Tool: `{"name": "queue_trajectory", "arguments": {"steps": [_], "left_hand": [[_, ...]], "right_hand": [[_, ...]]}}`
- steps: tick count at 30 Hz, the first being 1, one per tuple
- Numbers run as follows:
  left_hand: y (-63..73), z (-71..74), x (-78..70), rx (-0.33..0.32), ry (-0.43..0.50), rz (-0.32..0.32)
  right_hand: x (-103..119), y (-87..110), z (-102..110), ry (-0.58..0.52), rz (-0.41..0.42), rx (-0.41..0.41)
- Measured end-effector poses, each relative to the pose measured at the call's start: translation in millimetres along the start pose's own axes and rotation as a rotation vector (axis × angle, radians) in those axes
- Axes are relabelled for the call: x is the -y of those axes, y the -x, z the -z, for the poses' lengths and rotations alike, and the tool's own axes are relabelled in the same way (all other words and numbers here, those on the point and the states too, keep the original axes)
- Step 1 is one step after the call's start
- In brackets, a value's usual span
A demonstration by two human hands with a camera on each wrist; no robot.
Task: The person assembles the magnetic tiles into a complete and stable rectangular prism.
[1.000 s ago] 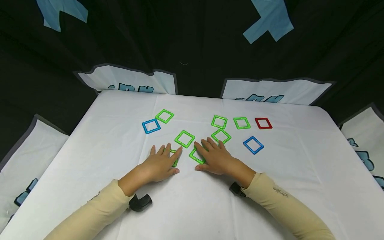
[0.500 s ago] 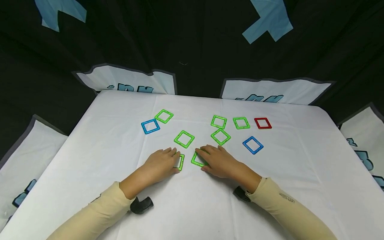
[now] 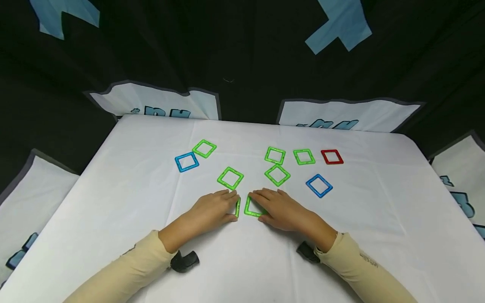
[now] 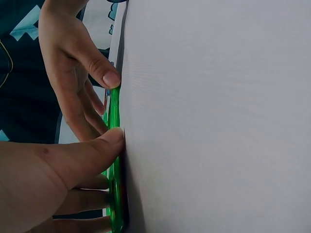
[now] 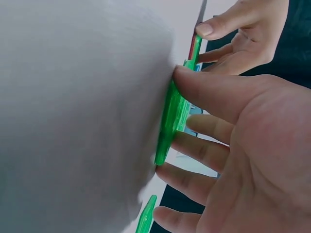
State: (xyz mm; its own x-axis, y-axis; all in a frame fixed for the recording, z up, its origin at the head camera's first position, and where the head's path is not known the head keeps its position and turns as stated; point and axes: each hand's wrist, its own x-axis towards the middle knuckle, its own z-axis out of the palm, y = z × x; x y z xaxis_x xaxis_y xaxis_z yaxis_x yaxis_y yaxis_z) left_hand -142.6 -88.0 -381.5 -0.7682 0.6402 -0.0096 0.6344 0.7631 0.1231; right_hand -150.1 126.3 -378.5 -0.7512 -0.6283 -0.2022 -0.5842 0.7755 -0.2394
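My left hand (image 3: 214, 210) lies low over the white table, thumb on the near edge and fingers on the far edge of a green square magnetic tile (image 3: 238, 207), mostly covered. Just across a narrow gap, my right hand (image 3: 284, 209) holds a second green square magnetic tile (image 3: 247, 205) the same way. Both tiles lie flat, their facing sides nearly parallel. In the left wrist view, the left thumb (image 4: 109, 138) presses a tile's near edge. The right wrist view has the right thumb (image 5: 194, 90) on its tile, fingers spread along the other side.
Beyond the hands lies a single green tile (image 3: 225, 185). Further left, a blue tile (image 3: 183, 155) meets another green one (image 3: 199, 154). Right of centre are two touching green tiles (image 3: 271, 180), another green tile (image 3: 306, 163), a red tile (image 3: 335, 163) and a blue tile (image 3: 313, 190).
Both hands have gone from spread fingers to gripping their green tiles. The left tile has moved right and the right tile has turned, so they now lie closer and better aligned.
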Motion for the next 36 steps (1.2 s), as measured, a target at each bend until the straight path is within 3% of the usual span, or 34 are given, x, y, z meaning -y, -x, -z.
{"name": "queue_trajectory", "arguments": {"steps": [14,36], "left_hand": [[-8.5,-3.0,-3.3,-0.007,0.069,0.019],[-10.7,-7.3,-7.3,-0.043,-0.013,-0.022]], "right_hand": [[-5,3.3,4,-0.039,0.034,0.005],[-7,3.6,0,-0.019,0.061,-0.003]]}}
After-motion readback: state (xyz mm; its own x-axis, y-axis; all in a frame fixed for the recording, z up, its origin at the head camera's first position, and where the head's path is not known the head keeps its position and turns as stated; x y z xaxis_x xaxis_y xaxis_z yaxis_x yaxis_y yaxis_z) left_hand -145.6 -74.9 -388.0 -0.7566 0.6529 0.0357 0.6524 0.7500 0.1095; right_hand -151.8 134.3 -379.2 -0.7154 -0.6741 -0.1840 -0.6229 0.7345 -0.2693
